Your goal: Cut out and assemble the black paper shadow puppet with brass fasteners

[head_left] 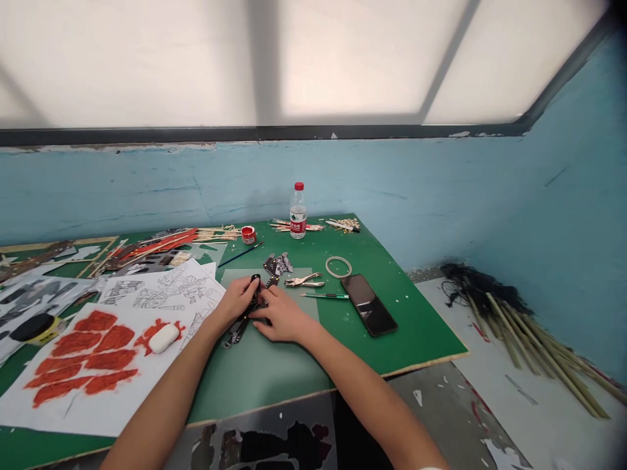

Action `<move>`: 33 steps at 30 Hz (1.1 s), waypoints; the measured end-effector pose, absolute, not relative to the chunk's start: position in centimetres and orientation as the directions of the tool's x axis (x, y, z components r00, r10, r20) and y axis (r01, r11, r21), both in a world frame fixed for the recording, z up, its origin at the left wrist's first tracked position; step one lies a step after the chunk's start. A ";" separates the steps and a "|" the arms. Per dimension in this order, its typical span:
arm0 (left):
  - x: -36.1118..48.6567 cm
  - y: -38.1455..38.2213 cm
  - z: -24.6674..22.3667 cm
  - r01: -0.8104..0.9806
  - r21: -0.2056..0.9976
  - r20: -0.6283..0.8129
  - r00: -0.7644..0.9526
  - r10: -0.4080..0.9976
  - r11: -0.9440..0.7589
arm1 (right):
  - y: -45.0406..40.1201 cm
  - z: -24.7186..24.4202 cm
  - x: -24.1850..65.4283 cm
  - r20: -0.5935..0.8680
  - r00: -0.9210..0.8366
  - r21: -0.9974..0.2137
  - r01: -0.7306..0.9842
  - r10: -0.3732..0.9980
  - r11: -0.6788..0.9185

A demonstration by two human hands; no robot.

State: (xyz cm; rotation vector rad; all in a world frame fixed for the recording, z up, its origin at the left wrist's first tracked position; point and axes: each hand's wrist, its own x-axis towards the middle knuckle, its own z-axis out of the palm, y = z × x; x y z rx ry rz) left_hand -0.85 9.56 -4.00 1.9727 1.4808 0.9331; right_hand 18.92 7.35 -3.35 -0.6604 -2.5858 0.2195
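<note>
A black shadow puppet (235, 335) with cut-out patterns lies on a translucent cutting mat (264, 375). My left hand (236, 301) is closed on its middle part, thumb and finger pinching a dark strip. From the other side my right hand (283, 316) grips the same part, fingertips bent against it. The fingers hide the join between the pieces. Beyond the hands, a patterned grey-black piece (279, 263) sticks out. To the right lie metal hole-punch pliers (304, 281) and a green craft knife (326, 296).
A phone (368, 305) and a tape roll (326, 266) lie right. Behind stand a water bottle (298, 222) and a red paint jar (248, 235). Left are a red-painted sheet (59, 418), a white case (164, 338) and line drawings (169, 290). Bundled sticks (543, 352) lie beyond the table's right edge.
</note>
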 end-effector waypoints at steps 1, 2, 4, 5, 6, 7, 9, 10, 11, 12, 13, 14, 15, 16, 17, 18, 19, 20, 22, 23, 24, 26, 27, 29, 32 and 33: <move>-0.9 9.6 -4.0 0.616 0.740 0.216 0.165 0.962 -0.272 | 7.3 -3.3 18.9 0.393 -0.778 -0.260 0.417 0.490 0.871; -0.9 9.6 -4.0 0.618 0.742 0.210 0.151 0.966 -0.258 | 7.4 -3.1 18.9 0.393 -0.771 -0.262 0.428 0.500 0.865; -1.1 9.6 -3.8 0.638 0.737 0.207 0.103 0.973 -0.225 | 7.8 -2.7 19.3 0.383 -0.722 -0.276 0.507 0.577 0.817; -1.2 9.5 -3.6 0.654 0.729 0.207 0.071 0.976 -0.202 | 8.1 -2.4 19.6 0.366 -0.677 -0.289 0.569 0.639 0.769; -1.4 9.5 -3.4 0.672 0.720 0.204 0.037 0.978 -0.175 | 8.4 -2.1 19.9 0.341 -0.628 -0.306 0.630 0.700 0.714; -1.5 9.5 -3.2 0.689 0.710 0.196 0.006 0.981 -0.146 | 8.7 -1.9 20.3 0.309 -0.588 -0.323 0.674 0.748 0.664; -1.6 9.4 -2.8 0.711 0.697 0.164 -0.033 0.986 -0.093 | 9.1 -1.6 21.0 0.239 -0.571 -0.356 0.701 0.785 0.618; -1.6 9.3 -2.7 0.715 0.695 0.145 -0.039 0.989 -0.074 | 9.3 -1.5 21.2 0.207 -0.594 -0.369 0.689 0.777 0.624; -1.6 9.3 -2.6 0.717 0.694 0.128 -0.040 0.991 -0.061 | 9.3 -1.5 21.4 0.182 -0.623 -0.379 0.669 0.761 0.639; -1.5 9.3 -2.5 0.718 0.694 0.117 -0.038 0.992 -0.054 | 9.3 -1.5 21.4 0.162 -0.647 -0.385 0.653 0.745 0.652; -1.5 9.3 -2.5 0.716 0.696 0.113 -0.038 0.993 -0.052 | 9.2 -1.5 21.4 0.149 -0.663 -0.387 0.643 0.733 0.661; -1.4 9.3 -2.5 0.713 0.699 0.115 -0.037 0.993 -0.054 | 9.1 -1.6 21.3 0.143 -0.674 -0.389 0.635 0.725 0.667; -1.3 9.3 -2.5 0.707 0.704 0.119 -0.037 0.992 -0.058 | 9.0 -1.7 21.2 0.145 -0.677 -0.391 0.631 0.722 0.670; -1.3 9.3 -2.6 0.697 0.714 0.122 -0.035 0.992 -0.064 | 9.0 -1.7 21.1 0.152 -0.671 -0.396 0.631 0.725 0.667; -1.2 9.3 -2.6 0.682 0.728 0.122 -0.030 0.992 -0.069 | 9.0 -1.8 21.0 0.162 -0.659 -0.402 0.636 0.735 0.659; -1.2 9.4 -2.7 0.661 0.747 0.117 -0.024 0.993 -0.072 | 9.1 -1.8 21.0 0.171 -0.644 -0.407 0.643 0.745 0.649; -1.1 9.4 -2.8 0.638 0.767 0.106 -0.015 0.994 -0.072 | 9.2 -1.8 21.0 0.175 -0.632 -0.408 0.651 0.755 0.640; -1.1 9.4 -2.9 0.612 0.788 0.091 -0.004 0.996 -0.070 | 9.3 -1.9 21.0 0.173 -0.626 -0.405 0.659 0.761 0.634; -0.9 9.4 -3.0 0.562 0.824 0.061 0.025 0.998 -0.064 | 9.4 -2.1 21.0 0.155 -0.636 -0.392 0.663 0.756 0.638; -0.8 9.4 -3.1 0.540 0.839 0.049 0.046 0.998 -0.066 | 9.4 -2.1 21.0 0.147 -0.645 -0.386 0.660 0.750 0.644; -0.7 9.4 -3.1 0.520 0.851 0.041 0.070 0.997 -0.072 | 9.4 -2.2 20.9 0.141 -0.651 -0.383 0.658 0.745 0.648; -0.4 9.4 -3.2 0.486 0.869 0.032 0.123 0.992 -0.088 | 9.2 -2.4 20.8 0.140 -0.653 -0.378 0.660 0.744 0.650; -0.3 9.4 -3.2 0.474 0.876 0.031 0.144 0.989 -0.096 | 9.1 -2.5 20.7 0.145 -0.651 -0.375 0.661 0.745 0.650; -0.1 9.4 -3.3 0.460 0.882 0.034 0.162 0.986 -0.105 | 9.0 -2.7 20.7 0.165 -0.645 -0.377 0.658 0.746 0.652; 0.1 9.3 -3.6 0.452 0.886 0.036 0.159 0.987 -0.105 | 9.4 -2.6 20.7 0.212 -0.617 -0.404 0.650 0.757 0.643; 0.1 9.3 -3.7 0.447 0.889 0.028 0.164 0.986 -0.099 | 9.5 -2.4 20.6 0.228 -0.600 -0.428 0.645 0.766 0.633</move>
